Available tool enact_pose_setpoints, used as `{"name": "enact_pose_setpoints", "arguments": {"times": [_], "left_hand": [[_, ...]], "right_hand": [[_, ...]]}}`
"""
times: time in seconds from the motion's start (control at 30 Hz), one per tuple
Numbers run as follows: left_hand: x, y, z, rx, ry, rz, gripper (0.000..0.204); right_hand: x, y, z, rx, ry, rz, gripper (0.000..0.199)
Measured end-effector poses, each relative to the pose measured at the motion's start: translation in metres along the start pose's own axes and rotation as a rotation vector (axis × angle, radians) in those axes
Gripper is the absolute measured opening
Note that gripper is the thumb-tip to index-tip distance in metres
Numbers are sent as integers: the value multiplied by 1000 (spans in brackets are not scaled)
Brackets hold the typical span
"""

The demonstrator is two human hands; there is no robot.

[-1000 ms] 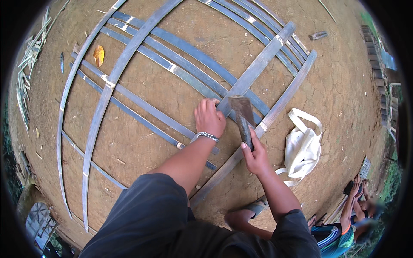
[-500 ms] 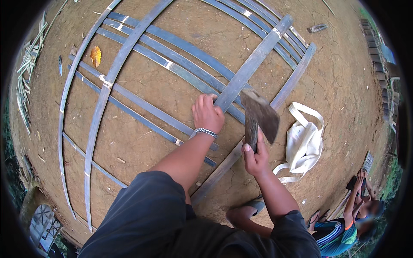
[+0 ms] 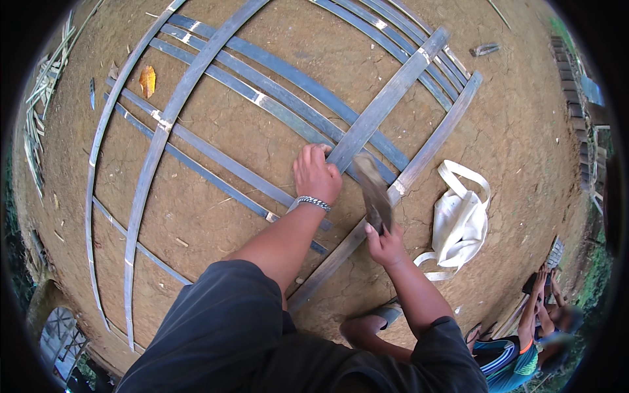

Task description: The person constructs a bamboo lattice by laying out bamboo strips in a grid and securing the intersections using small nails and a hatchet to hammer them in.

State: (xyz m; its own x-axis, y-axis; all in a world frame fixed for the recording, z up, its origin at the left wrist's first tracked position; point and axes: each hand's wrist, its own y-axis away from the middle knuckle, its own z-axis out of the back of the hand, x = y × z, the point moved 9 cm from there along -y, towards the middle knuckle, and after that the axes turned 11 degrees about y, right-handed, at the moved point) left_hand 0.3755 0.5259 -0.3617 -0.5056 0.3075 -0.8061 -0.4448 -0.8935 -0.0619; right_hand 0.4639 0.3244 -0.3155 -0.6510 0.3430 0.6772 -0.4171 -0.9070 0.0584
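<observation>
My left hand (image 3: 316, 174) is closed at the edge of a wide grey-blue slat (image 3: 373, 124), where it crosses thinner slats (image 3: 288, 121). Its fingertips curl down past that edge and are partly hidden; a bracelet circles the wrist. To its right, my right hand (image 3: 386, 245) grips the dark handle of what looks like a hatchet (image 3: 372, 183). The tool's head is blurred and edge-on, close to the crossing; whether it touches the wood I cannot tell. Another long slat (image 3: 422, 157) runs behind the tool.
The slats form a lattice on bare earth, with long curved slats (image 3: 154, 157) at left. A white cloth bag (image 3: 460, 223) lies right of my right hand. Split strips (image 3: 40, 124) are piled far left, near a yellow leaf (image 3: 147, 82). Other people (image 3: 524, 340) sit lower right.
The hatchet has swung from showing its broad side to nearly edge-on, its head shifting left toward the crossing. My right hand has moved slightly left and down; my left hand stays put.
</observation>
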Motion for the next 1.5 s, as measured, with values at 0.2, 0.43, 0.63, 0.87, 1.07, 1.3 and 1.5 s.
{"name": "enact_pose_setpoints", "arguments": {"times": [0.2,0.43,0.63,0.87,1.07,1.3,1.5], "left_hand": [[3,-2,1,13,-5,17,36],[8,1,2,-11,70,12,38],[7,0,-5,14,152,64,41],[4,-5,2,-26,117,0,41],[8,3,-1,-10,158,31,39],[4,3,1,-57,144,-53,39],[2,3,0,-81,195,-37,35]], "right_hand": [[8,-27,0,-72,-133,-64,59],[-4,-25,-19,183,-120,-353,57],[-17,1,-3,-61,-258,-210,58],[3,-29,-7,191,-125,-285,58],[6,-4,2,-35,-10,-42,60],[-22,-16,19,-72,-138,-269,62],[-86,65,67,-48,-216,-631,62]]}}
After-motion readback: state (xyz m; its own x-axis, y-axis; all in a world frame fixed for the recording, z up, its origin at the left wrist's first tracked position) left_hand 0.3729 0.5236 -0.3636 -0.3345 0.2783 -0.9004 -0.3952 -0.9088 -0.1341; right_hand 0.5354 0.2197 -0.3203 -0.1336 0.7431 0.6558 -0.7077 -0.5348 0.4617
